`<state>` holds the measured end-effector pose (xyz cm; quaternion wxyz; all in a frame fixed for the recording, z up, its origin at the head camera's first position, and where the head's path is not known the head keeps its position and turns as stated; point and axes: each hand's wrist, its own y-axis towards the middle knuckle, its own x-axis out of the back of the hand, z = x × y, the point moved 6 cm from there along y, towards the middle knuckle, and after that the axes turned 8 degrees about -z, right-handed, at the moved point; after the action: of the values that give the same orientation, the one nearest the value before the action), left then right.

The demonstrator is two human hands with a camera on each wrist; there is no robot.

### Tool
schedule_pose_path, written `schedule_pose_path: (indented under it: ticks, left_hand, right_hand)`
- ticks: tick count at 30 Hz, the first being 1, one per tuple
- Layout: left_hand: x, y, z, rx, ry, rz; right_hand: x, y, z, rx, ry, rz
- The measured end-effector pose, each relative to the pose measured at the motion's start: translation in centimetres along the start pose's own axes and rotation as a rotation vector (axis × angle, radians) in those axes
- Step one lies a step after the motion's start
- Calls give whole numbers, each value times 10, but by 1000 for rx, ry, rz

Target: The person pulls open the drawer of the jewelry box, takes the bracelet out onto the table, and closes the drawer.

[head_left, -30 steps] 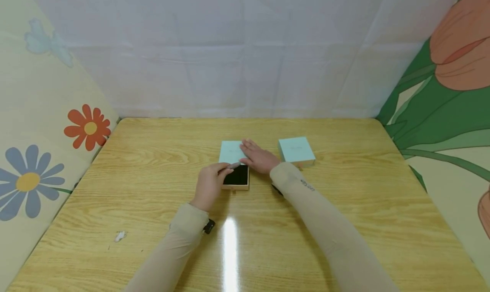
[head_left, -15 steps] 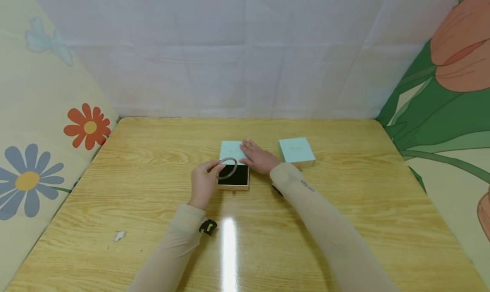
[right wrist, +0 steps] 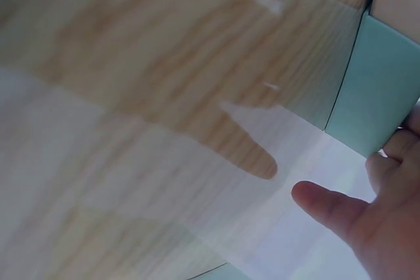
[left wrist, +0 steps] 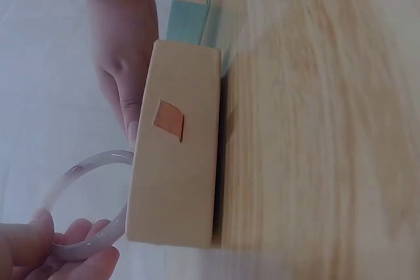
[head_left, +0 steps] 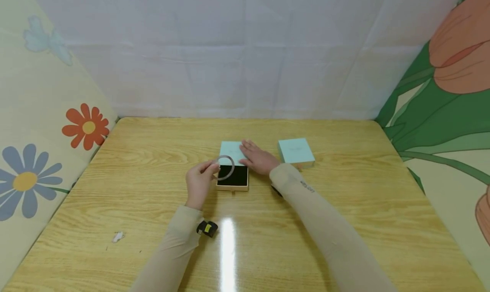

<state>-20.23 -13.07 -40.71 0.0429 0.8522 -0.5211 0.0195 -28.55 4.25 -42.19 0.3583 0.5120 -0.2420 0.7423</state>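
My left hand [head_left: 199,181] pinches a pale, glossy, translucent bangle [left wrist: 98,160] between thumb and fingers. The bangle is held up in front of a drawer-style jewellery box [head_left: 229,149] with a mint top. The box's tan drawer [head_left: 232,188] is pulled out towards me, showing a black lining. In the left wrist view, an orange pull tab [left wrist: 169,120] is on the drawer front. My right hand [head_left: 260,159] rests on the right part of the mint top, fingers extended and covering some of it. In the right wrist view, its thumb [right wrist: 328,206] points away from the box.
A second mint box [head_left: 295,151] stands to the right, just beyond my right hand. A small white scrap [head_left: 118,236] lies at the left front of the wooden table [head_left: 153,147]. A white cloth [head_left: 214,71] hangs behind the table.
My left hand has moved left and slightly back from over the drawer, bringing the bangle upright so its ring faces the head camera. My right hand has stayed on the box.
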Motion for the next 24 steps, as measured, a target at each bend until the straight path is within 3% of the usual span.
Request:
schedule_pose_path:
  ticks: [7,12,24]
  left_hand:
    - [0,-1,9,157,-164,32]
    - [2,-3,12,235,-241,14]
    - [5,-2,20,325,-397,-59]
  right_hand:
    - [0,0,0,7,5,-9]
    - [0,0,0,10,5,-11]
    - [-1,1,-2,0,9,-11]
